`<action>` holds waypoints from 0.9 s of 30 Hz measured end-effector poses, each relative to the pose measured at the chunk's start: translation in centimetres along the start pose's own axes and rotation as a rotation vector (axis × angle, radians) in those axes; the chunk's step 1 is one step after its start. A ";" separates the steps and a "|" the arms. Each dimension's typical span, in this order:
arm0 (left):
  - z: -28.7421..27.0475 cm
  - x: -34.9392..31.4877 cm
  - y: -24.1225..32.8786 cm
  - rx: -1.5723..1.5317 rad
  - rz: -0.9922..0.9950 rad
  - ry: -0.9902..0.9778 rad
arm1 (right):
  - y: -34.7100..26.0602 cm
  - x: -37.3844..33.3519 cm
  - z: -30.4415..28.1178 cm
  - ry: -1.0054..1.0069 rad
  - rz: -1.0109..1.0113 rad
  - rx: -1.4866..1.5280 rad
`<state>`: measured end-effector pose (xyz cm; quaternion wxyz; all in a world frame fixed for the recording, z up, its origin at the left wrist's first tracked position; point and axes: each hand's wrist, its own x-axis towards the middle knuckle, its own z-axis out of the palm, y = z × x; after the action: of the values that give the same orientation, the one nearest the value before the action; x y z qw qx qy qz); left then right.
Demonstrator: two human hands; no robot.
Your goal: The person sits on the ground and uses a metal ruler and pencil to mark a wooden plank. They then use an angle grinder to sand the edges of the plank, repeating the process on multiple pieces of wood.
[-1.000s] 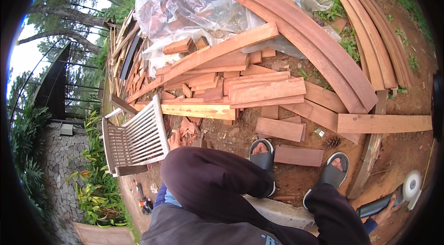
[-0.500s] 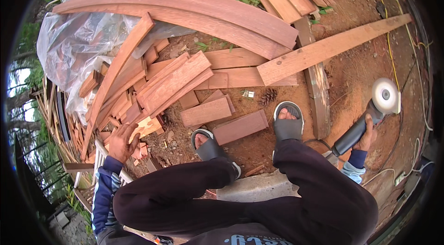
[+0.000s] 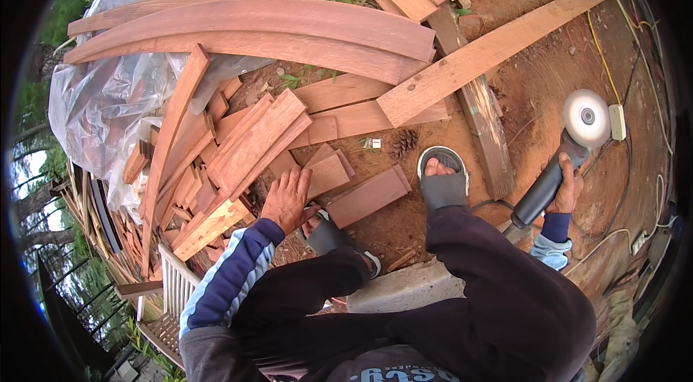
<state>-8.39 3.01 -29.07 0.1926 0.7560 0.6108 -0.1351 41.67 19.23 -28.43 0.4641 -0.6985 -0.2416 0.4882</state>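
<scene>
On the right, my right hand (image 3: 565, 187) is closed around the dark body of an angle grinder (image 3: 541, 191). The grinder's round pale disc (image 3: 587, 119) faces up at the far end; whether it spins I cannot tell. My left hand (image 3: 287, 200) lies over the left end of a short reddish wooden block (image 3: 328, 174), fingers stretched forward and hiding that end. Below and right of it, another short wooden block (image 3: 369, 198) rests on the dirt between my sandalled feet. Long stacked planks (image 3: 260, 140) lean just beyond my left hand.
Curved boards (image 3: 253, 28) lie across the back over clear plastic sheeting (image 3: 101, 104). A long plank (image 3: 498, 54) rests across a weathered beam (image 3: 484, 129). Cables (image 3: 628, 165) run along the right. A white plastic chair (image 3: 177, 281) stands at the lower left.
My left hand has moved right, from beside the wood scraps onto the short block. The grinder stays in my right hand. The whole view has shifted slightly.
</scene>
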 end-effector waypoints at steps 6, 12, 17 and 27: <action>3.8 0.3 -1.4 -0.035 -0.236 -0.082 | 0.5 0.4 -0.5 0.007 -0.020 0.021; 4.6 0.6 -1.9 0.050 -0.165 -0.047 | 0.4 -0.3 0.6 0.024 -0.016 0.027; 3.0 1.7 0.0 -0.048 -0.120 0.053 | 0.2 -0.4 0.0 0.037 0.017 0.010; -3.2 12.5 13.6 -0.421 0.127 0.334 | -0.2 -0.5 -1.3 0.059 -0.005 -0.092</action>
<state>7.53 12.89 -29.99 0.2505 0.7478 0.6002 0.1336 42.68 18.41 -27.97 0.4394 -0.7326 -0.2517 0.4549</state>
